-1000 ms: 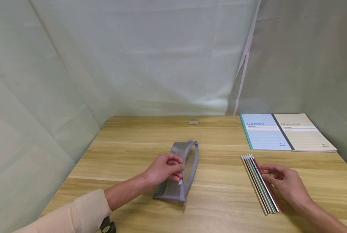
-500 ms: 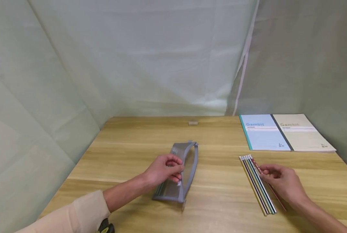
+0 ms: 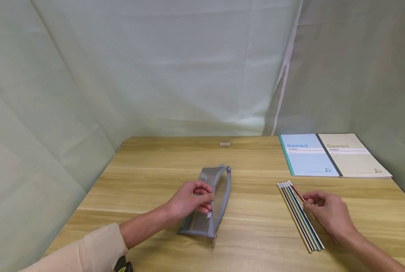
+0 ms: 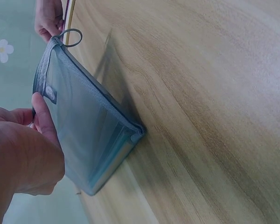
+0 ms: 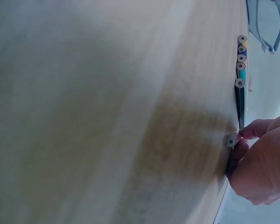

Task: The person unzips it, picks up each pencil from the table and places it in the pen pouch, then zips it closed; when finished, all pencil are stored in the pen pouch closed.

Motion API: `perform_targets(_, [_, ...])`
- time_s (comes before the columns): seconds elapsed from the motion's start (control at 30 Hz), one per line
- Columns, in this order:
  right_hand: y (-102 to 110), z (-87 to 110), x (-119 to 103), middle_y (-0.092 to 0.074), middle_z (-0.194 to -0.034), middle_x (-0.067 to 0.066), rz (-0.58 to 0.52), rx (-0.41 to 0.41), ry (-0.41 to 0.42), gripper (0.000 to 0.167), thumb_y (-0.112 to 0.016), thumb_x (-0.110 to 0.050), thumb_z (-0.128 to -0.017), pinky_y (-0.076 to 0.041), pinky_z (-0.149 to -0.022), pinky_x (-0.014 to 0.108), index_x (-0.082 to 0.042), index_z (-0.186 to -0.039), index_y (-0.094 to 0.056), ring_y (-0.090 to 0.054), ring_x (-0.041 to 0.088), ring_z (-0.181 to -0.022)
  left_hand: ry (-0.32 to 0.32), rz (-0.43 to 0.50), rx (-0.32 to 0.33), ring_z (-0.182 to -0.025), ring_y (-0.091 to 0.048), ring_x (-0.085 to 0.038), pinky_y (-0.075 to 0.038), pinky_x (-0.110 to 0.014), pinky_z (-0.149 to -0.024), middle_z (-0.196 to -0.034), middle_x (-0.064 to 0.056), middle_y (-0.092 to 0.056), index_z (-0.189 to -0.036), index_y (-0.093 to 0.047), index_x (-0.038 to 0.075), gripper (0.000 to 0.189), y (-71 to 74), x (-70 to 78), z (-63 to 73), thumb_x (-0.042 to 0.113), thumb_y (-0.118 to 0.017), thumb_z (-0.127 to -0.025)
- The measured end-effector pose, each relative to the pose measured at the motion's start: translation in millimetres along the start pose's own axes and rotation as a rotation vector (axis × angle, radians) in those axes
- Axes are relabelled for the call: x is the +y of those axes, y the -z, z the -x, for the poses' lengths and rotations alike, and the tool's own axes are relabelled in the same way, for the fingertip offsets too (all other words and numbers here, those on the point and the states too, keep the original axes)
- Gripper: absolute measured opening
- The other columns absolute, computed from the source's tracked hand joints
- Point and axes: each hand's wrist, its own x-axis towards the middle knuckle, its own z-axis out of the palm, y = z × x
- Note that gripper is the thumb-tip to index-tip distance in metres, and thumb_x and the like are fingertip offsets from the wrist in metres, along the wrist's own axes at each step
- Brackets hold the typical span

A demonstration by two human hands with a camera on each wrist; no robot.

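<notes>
A grey mesh pencil case (image 3: 202, 223) lies unzipped on the table, its mouth gaping to the right. My left hand (image 3: 190, 200) pinches the near lip of that opening between thumb and fingers; the left wrist view shows the case (image 4: 84, 121) held up by its zip edge. On the right, my right hand (image 3: 329, 211) pinches a red pencil (image 3: 297, 192) around its middle. Its lower end is angled away from a row of several pencils (image 3: 301, 219) lying side by side. In the right wrist view the red pencil's end (image 5: 231, 141) stands apart from the others.
Two notebooks, one blue (image 3: 309, 155) and one cream (image 3: 353, 155), lie side by side at the back right. A small light cylinder (image 3: 224, 144) sits near the table's back edge. Pale cloth (image 3: 188, 75) hangs around the table (image 3: 154, 158).
My right hand has taken hold of the red pencil and swung its lower end rightward, away from the row. The left hand keeps its grip on the pencil case.
</notes>
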Motion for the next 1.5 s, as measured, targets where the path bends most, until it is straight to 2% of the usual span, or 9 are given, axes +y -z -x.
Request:
perform_targets(0.3, [-0.6, -2.8, -1.2, -0.072, -0.087, 0.003, 0.008, -0.004, -0.014, 0.021, -0.082, -0.008, -0.092, -0.046, -0.059, 0.021, 0.004, -0.109, -0.078, -0.061, 0.010, -0.073, 0.005, -0.011, 0.002, -0.078, -0.071, -0.017, -0.066, -0.029, -0.072, -0.098, -0.015, -0.066, -0.119, -0.060, -0.008, 0.022, 0.5, 1.2, 0.1, 0.005, -0.068, -0.104])
perform_targets(0.63, [2.2, -2.1, -1.6, -0.074, -0.087, 0.003, -0.009, -0.016, -0.019, 0.020, -0.081, -0.006, -0.091, -0.046, -0.062, 0.018, 0.004, -0.108, -0.078, -0.061, 0.005, -0.072, 0.007, -0.004, -0.006, -0.078, -0.071, -0.017, -0.066, -0.028, -0.072, -0.098, -0.014, -0.065, -0.119, -0.060, -0.008, 0.021, -0.4, 1.0, 0.6, 0.004, -0.068, -0.104])
perform_targets(1.0, [8.9, -4.3, -1.4, -0.078, -0.097, 0.008, -0.122, -0.051, -0.141, 0.033, -0.079, -0.015, -0.097, -0.050, -0.065, 0.015, 0.007, -0.122, -0.075, -0.059, -0.002, -0.080, -0.001, -0.002, -0.018, -0.078, -0.070, -0.016, -0.065, -0.027, -0.071, -0.097, -0.013, -0.064, -0.118, -0.059, -0.008, 0.020, -0.7, 1.3, 2.1, 0.004, -0.067, -0.104])
perform_targets(1.23, [13.6, -6.7, -6.9, -0.078, -0.111, 0.010, -0.176, -0.079, -0.248, 0.042, -0.075, -0.027, -0.102, -0.050, -0.066, 0.020, 0.003, -0.131, -0.072, -0.057, 0.007, -0.087, 0.005, -0.006, -0.013, -0.078, -0.070, -0.016, -0.065, -0.027, -0.071, -0.098, -0.013, -0.064, -0.119, -0.060, -0.007, 0.021, -0.4, 2.5, 3.0, 0.005, -0.067, -0.104])
perform_targets(1.33, [15.8, -8.6, -12.0, -0.076, -0.112, 0.009, -0.212, -0.092, -0.271, 0.044, -0.073, -0.027, -0.104, -0.052, -0.062, 0.024, 0.003, -0.135, -0.069, -0.058, 0.010, -0.082, 0.007, -0.010, -0.011, -0.079, -0.070, -0.016, -0.065, -0.028, -0.072, -0.099, -0.013, -0.064, -0.120, -0.060, -0.007, 0.021, -0.2, 3.0, 3.5, 0.005, -0.067, -0.105])
perform_targets(1.5, [19.3, -13.7, -24.2, -0.073, -0.102, 0.002, -0.307, -0.112, -0.284, 0.046, -0.068, -0.026, -0.106, -0.054, -0.056, 0.029, 0.005, -0.141, -0.063, -0.061, 0.013, -0.073, 0.006, -0.011, -0.011, -0.079, -0.070, -0.016, -0.065, -0.028, -0.072, -0.099, -0.014, -0.065, -0.120, -0.060, -0.008, 0.021, -1.0, 3.3, 3.3, 0.005, -0.067, -0.104])
